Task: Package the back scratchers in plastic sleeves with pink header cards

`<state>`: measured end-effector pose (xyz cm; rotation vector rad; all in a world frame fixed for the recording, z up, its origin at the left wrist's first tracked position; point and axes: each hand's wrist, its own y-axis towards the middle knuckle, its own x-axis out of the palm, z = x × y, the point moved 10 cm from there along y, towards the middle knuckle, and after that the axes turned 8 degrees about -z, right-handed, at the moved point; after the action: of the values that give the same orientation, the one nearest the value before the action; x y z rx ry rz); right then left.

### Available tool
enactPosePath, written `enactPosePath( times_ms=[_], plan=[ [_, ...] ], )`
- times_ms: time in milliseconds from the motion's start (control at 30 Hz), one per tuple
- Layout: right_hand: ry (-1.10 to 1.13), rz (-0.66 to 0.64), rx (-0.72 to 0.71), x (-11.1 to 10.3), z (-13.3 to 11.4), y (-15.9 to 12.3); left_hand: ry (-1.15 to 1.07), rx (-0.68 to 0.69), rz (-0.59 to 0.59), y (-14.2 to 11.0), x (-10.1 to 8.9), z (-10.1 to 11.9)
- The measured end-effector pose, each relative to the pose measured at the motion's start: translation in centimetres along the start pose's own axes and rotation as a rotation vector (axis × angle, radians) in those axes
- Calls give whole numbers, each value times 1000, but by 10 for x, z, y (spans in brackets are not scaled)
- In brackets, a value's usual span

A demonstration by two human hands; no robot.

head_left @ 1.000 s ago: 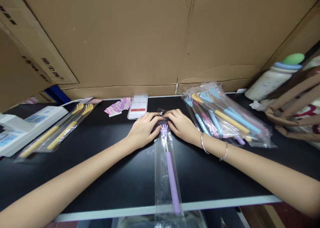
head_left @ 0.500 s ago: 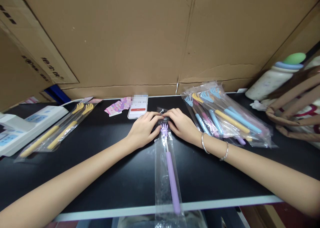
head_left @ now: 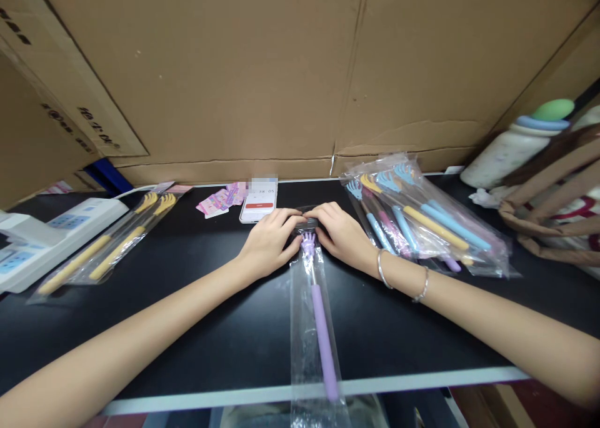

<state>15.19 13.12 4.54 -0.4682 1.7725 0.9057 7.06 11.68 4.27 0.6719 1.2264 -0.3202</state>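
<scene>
A purple back scratcher (head_left: 323,337) with a hand-shaped head lies in a long clear plastic bag (head_left: 302,353), its handle end reaching over the table's front edge. My left hand (head_left: 275,240) pinches the bag's far end from the left, thumb beside the scratcher's head. From the right, my right hand (head_left: 336,234) grips the same end, and the fingertips of both hands nearly meet there. Both hands are closed on the plastic; some of the fingers' undersides are hidden.
Bagged back scratchers in several colours (head_left: 422,215) lie at right, two yellow ones (head_left: 117,247) at left. A phone (head_left: 259,200) and pink cards (head_left: 222,198) lie behind. A power strip (head_left: 65,234), a bottle (head_left: 513,147) and a brown-handled bag (head_left: 553,203) flank the black table.
Almost nothing differs. The fingers of both hands have shifted very slightly at the bag's far end, and the scratcher stays in place.
</scene>
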Motion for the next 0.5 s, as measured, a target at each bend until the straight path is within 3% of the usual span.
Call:
enactPosePath(
  times_ms=[500],
  plan=[
    [11,-24,-21,5,-1,-1,2,-5,-33,2,5,-3]
  ],
)
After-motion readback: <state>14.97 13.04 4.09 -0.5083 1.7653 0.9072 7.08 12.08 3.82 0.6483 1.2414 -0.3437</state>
